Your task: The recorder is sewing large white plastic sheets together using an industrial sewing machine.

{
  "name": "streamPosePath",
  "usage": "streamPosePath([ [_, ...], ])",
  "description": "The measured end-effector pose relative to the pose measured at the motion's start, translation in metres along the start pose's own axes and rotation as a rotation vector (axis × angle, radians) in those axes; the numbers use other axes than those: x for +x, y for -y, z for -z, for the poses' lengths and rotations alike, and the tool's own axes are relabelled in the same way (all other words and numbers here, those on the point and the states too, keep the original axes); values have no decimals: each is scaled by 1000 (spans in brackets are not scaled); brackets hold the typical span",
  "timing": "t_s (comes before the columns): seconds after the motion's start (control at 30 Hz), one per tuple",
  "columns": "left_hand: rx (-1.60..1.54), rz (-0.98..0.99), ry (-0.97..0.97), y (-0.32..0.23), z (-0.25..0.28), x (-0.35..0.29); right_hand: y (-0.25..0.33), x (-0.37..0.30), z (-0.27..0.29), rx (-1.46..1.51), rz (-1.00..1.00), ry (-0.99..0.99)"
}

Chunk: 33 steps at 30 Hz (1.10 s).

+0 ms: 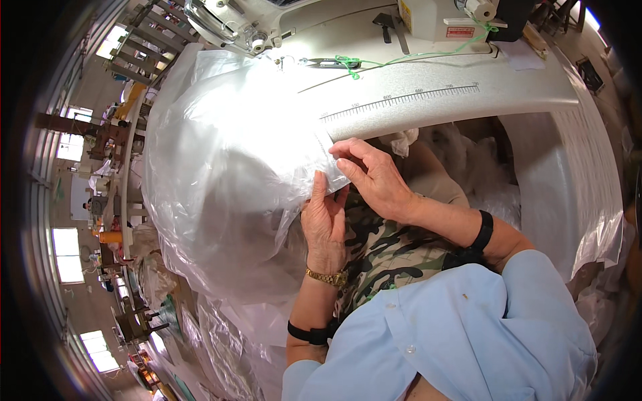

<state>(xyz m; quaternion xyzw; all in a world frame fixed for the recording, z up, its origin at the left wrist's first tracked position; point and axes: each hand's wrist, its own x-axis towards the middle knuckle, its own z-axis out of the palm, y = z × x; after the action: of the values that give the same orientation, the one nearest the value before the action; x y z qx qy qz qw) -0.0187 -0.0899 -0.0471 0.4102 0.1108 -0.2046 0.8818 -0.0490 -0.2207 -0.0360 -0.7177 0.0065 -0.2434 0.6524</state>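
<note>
A large translucent white plastic sheet (221, 180) spills over the front left edge of a sewing machine table. My left hand (326, 224) grips its near edge, thumb on top and the other fingers partly hidden underneath. Just to the right, my right hand (378, 177) has bent fingers closed at the sheet's corner, with thumb and index finger close together on the edge. Strong light washes out the part of the sheet that lies under the sewing machine head (257, 40).
A ruler scale (401, 98) runs along the table's front. Behind it lie black thread snips (334, 63) and a loose green cord (401, 61). The machine body (435, 20) stands at the back. More plastic sheeting (582, 180) hangs over the table's right end.
</note>
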Motion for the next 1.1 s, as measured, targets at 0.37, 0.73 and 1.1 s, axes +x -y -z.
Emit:
streamPosePath([
  [0.37,33,-17,20,4,10,3,-15,4,-2,143,-304,42],
  [0.73,46,-16,10,2,10,3,-10,1,1,236,-417,110],
  [1.1,95,-67,-2,2,12,3,-18,-8,0,218,-408,152],
])
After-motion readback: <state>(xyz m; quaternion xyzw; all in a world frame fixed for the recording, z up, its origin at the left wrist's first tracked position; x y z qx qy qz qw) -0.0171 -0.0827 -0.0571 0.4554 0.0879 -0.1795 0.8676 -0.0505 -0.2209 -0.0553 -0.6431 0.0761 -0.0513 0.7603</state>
